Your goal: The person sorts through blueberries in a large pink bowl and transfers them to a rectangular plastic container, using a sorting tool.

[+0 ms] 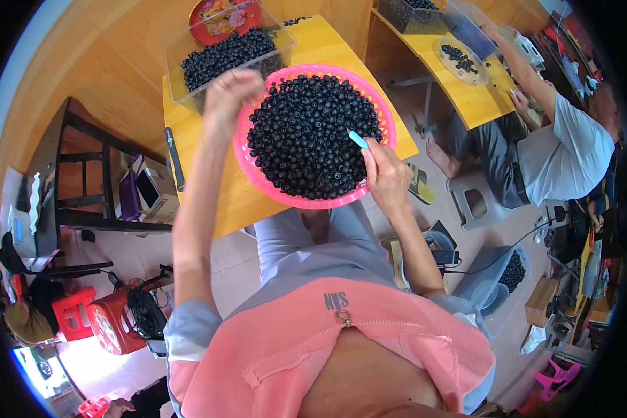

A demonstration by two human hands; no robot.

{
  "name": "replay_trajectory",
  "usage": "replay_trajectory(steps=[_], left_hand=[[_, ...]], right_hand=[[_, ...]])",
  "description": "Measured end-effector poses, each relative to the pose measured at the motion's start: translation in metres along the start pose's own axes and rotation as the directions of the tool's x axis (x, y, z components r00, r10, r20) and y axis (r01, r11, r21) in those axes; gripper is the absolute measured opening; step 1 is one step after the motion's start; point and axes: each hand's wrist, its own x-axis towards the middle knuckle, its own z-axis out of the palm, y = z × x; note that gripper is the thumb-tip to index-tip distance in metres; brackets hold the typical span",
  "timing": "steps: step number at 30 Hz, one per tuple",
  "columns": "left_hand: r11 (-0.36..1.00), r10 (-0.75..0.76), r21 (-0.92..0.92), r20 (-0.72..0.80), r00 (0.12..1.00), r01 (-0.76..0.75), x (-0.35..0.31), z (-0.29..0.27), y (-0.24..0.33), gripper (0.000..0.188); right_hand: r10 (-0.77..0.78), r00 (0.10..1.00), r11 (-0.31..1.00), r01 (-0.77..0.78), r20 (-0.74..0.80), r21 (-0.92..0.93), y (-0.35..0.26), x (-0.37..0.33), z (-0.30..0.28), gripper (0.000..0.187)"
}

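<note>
There are one pink basket (313,203), one light-blue tool (358,139), two yellow tables (240,210) (491,104) and one co-worker (564,157).

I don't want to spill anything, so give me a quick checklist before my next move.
1. Right hand gripping the light blue tool: ok.
2. Tool's tip condition: cannot tell, too small against the dark heap.
3. Left hand free of anything held: cannot tell, it is blurred near the basket's left rim.
4. Heap within the pink basket: ok.
5. Basket wholly over the yellow table: not ok, its near rim seems to overhang the edge.
</note>
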Motion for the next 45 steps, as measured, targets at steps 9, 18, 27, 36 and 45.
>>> replay_trajectory(steps=[9, 18, 27, 36, 45], left_hand=[[0.966, 0.232, -0.120, 0.024, 0.972, -0.227, 0.062, 0.001, 0.032, 0.020], [0.664, 0.113, 0.610, 0.489, 0.865, -0.432, 0.014, 0.068, -0.076, 0.016], [0.337, 0.194, 0.745, 0.544, 0.817, -0.576, -0.002, 0.101, -0.094, 0.016], [0.982, -0.104, 0.189, 0.423, 0.900, 0.025, -0.037, 0.078, -0.046, 0.013], [0.817, -0.138, -0.480, 0.376, 0.916, 0.320, -0.080, 0.053, -0.057, 0.017]], right_hand=[[0.068, 0.997, 0.996, -0.065, -0.047, 0.055, 0.001, -0.001, 0.004, 0.019], [0.123, 0.992, 0.982, -0.117, -0.027, 0.150, -0.002, 0.002, 0.001, 0.019], [0.127, 0.990, 0.980, -0.115, -0.065, 0.162, 0.000, -0.001, 0.003, 0.019], [0.149, 0.989, 0.966, -0.143, -0.015, 0.214, 0.003, 0.002, -0.001, 0.019], [-0.005, 0.991, 0.929, -0.046, 0.136, 0.367, -0.028, 0.005, -0.016, 0.018]])
